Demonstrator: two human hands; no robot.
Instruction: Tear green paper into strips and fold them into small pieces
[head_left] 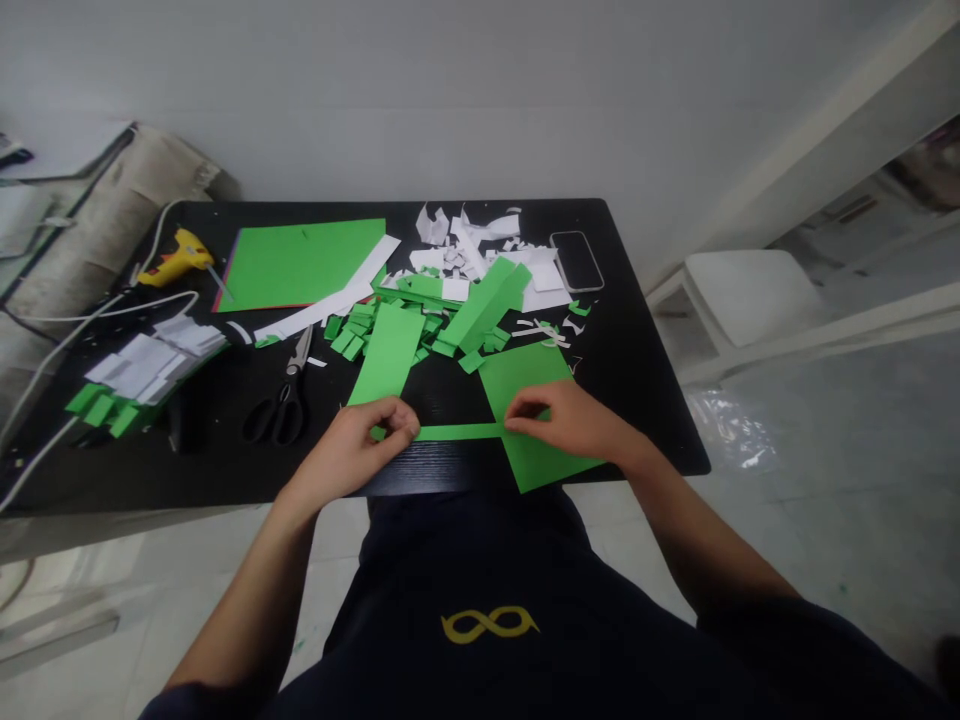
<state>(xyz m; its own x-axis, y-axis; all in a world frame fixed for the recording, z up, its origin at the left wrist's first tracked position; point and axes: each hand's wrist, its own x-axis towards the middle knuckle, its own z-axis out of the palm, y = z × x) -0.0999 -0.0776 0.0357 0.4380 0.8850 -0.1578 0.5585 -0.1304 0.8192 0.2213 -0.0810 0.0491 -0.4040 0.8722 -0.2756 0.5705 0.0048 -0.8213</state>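
A narrow green paper strip [459, 432] stretches level between my hands, close to the table's front edge. My left hand [367, 440] pinches its left end, and my right hand [562, 418] pinches the right end. Beneath my right hand lies a green paper sheet [551, 465], set at an angle. A wider green paper piece [388, 352] reaches away from my left hand; its near end is hidden by that hand. Beyond my hands, folded green paper pieces [480, 312] are heaped together with small green bits.
Scissors [283, 400] lie left of my left hand. Farther left are a yellow glue gun [176, 260] with its cord and a bundle of white and green folded paper [150, 365]. Green sheets [307, 265], white scraps [472, 235] and a phone [577, 262] occupy the back.
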